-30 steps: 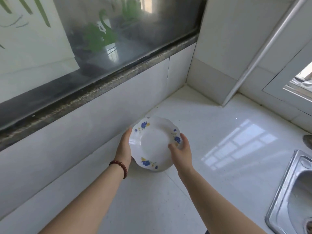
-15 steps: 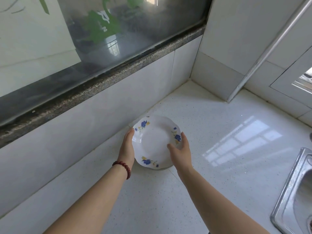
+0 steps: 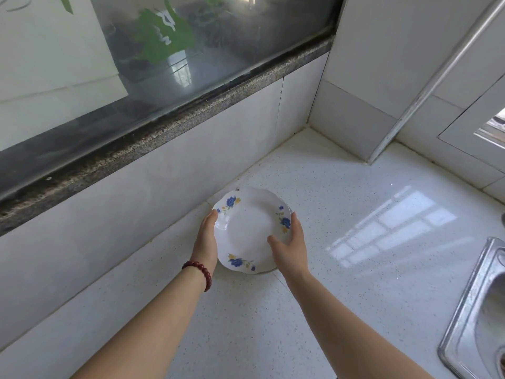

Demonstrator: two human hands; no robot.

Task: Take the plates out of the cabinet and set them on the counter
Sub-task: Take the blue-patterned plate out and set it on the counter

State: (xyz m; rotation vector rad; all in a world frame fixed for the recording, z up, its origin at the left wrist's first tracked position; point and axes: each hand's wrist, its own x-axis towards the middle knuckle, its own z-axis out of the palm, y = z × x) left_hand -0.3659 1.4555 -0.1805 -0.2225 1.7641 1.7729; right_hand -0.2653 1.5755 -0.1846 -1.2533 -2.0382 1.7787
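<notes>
Round plate [image 3: 247, 231], hollow face upward, low over the counter [image 3: 355, 255]. Left hand [image 3: 206, 242] and right hand [image 3: 291, 250] clasp opposite rims.

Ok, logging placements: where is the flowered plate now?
Head view, centre: the plate, gripped by the left hand and right hand, on or just above the counter near the tiled wall.

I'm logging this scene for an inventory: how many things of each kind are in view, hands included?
Flowered plate: 1 (a second beneath cannot be ruled out)
Hands: 2, the left hand and the right hand
Red bead bracelet: 1
Steel sink: 1
Total: 5
</notes>
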